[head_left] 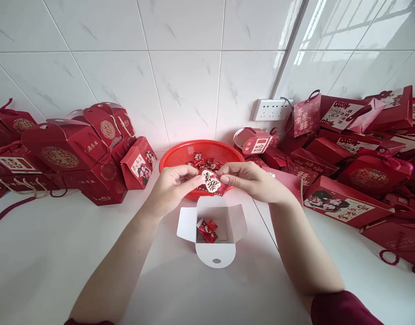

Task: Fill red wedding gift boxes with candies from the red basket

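Both my hands pinch a red candy packet (212, 182) with a white label and dark characters, held above the near rim of a red plastic basket (175, 155). My left hand (170, 187) has thumb and fingers closed on the packet's left end. At its right end, my right hand (253, 179) grips it the same way. Several small red wrapped candies (207, 163) lie in the basket, partly hidden by the packet and hands. Below my hands stands an open box with white insides (216, 253), its flaps spread outward. Red wrapped candies (207, 231) lie inside it.
Red gift boxes (63, 144) with rope handles are stacked at the left. A larger heap of red boxes and bags (346, 176) fills the right side. A white power strip (272, 109) with a dark cable is by the tiled wall (183, 90) behind the white surface (160, 280).
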{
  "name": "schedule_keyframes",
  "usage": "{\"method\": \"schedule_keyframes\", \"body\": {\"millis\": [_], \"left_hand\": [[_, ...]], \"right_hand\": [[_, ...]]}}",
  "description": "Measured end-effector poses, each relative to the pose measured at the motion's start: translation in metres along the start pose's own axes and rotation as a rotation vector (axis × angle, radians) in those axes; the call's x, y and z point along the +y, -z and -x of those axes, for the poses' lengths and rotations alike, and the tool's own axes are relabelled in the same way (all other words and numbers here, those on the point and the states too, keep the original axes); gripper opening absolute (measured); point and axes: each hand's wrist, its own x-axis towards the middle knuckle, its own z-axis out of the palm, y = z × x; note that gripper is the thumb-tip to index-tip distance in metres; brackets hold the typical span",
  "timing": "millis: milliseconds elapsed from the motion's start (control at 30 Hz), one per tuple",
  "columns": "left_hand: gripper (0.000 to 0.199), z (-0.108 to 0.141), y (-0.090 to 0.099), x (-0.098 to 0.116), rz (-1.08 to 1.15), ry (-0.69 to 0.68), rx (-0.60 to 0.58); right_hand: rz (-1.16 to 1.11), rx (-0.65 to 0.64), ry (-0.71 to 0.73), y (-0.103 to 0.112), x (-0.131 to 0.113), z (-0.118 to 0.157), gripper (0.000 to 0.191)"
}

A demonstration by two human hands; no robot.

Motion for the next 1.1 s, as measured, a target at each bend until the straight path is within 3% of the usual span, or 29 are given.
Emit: {"method": "schedule_keyframes", "body": {"millis": [133,200,333,533,800,1100], "left_hand": [[0.018,0.001,-0.001,0.002,-0.047,0.004,-0.058],[0.020,0.000,-0.002,0.001,-0.070,0.006,-0.074],[0.022,0.000,-0.001,-0.001,-0.032,-0.018,-0.073],[0.025,0.002,-0.003,0.000,-0.100,0.071,-0.058],[0.023,0.002,-0.004,0.003,0.030,-0.014,-0.030],[0.027,0.004,-0.003,0.003,-0.151,-0.044,0.019]], "right_hand": [[0.001,-0.157,-0.021,-0.002,-0.002,0.000,0.022],[0.041,-0.173,-0.036,-0.004,-0.002,0.000,0.017],[-0.034,-0.103,-0.021,-0.008,-0.003,0.000,0.015],[-0.230,0.084,0.026,-0.018,-0.003,-0.006,0.022],[-0.117,0.239,0.057,-0.031,-0.002,-0.008,0.017],[-0.069,0.235,0.021,-0.033,0.000,-0.007,0.016]]}}
